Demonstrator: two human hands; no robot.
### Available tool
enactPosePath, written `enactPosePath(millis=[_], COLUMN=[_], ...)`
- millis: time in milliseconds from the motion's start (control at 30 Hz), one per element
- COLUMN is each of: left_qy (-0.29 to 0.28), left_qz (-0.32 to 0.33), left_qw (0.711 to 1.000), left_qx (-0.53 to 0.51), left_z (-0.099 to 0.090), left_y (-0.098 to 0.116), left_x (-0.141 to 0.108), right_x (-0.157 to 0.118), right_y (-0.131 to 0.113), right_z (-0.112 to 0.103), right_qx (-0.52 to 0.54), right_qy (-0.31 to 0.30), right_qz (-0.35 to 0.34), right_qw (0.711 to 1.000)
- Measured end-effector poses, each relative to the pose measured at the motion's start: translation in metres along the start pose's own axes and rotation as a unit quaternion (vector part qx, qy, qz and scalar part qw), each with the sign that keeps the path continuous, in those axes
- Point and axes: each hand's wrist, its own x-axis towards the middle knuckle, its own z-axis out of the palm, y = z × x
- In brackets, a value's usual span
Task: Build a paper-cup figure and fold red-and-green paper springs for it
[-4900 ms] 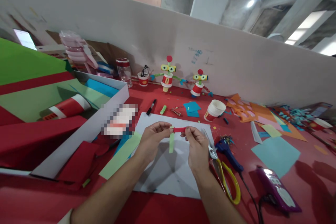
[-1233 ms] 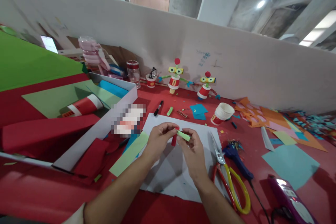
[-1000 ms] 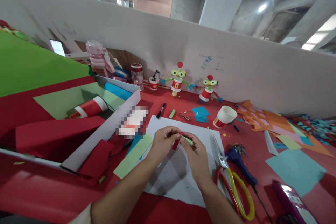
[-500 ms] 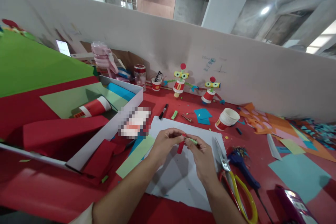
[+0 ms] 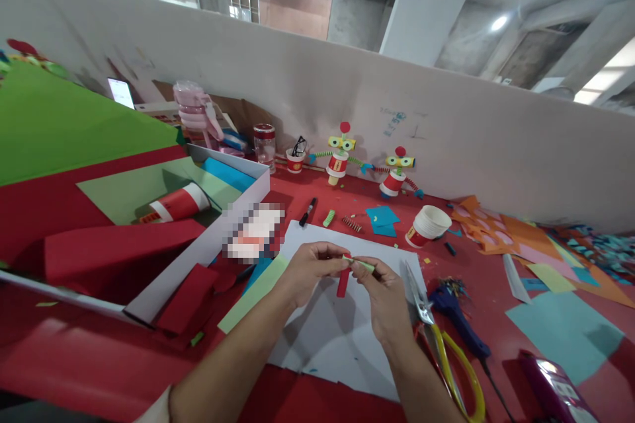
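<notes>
Above a white sheet (image 5: pixel 342 350), my left hand (image 5: pixel 308 272) and my right hand (image 5: pixel 387 294) meet fingertip to fingertip. Between them a red paper strip (image 5: pixel 342 284) hangs down, pinched at its top by the left thumb and fingers. A light green paper strip (image 5: pixel 367 266) sticks out to the right, gripped in my right fingers. The two strips cross at the fingertips; how they join is partly hidden by the fingers. Beyond the sheet lie a small folded green paper spring (image 5: pixel 329 217) and a red-green one (image 5: pixel 352 223).
Scissors (image 5: pixel 424 310) with yellow and red handles and a blue glue gun (image 5: pixel 459 317) lie right. Stacked paper cups (image 5: pixel 429 226) stand behind them. Two paper-cup robot figures (image 5: pixel 338 162) line the wall. A white box (image 5: pixel 203 248) holding coloured paper is at left.
Slightly more of the red strip shows below my fingers, hanging a little lower. Both hands keep their pinch in nearly the same place.
</notes>
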Motion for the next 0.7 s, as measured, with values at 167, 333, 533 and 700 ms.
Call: enactPosePath(millis=[167,333,533,700], left_qy=[0.007,0.053,0.092,0.055], left_qz=[0.008,0.010,-0.028,-0.032], left_qw=[1.000,0.998,0.990,0.995], left_qx=[0.006,-0.010,-0.103,-0.081], left_z=[0.000,-0.003,-0.003,0.000], left_y=[-0.003,0.005,0.007,0.001], left_x=[0.002,0.001,0.002,0.001], right_x=[0.002,0.007,-0.004,-0.008], right_y=[-0.002,0.003,0.000,0.000], right_z=[-0.002,-0.011,-0.010,-0.005], right_qx=[0.005,-0.049,-0.297,-0.405], right_qy=[0.001,0.092,0.122,0.070], right_qz=[0.008,-0.063,-0.389,-0.455], right_qw=[1.000,0.993,0.863,0.790])
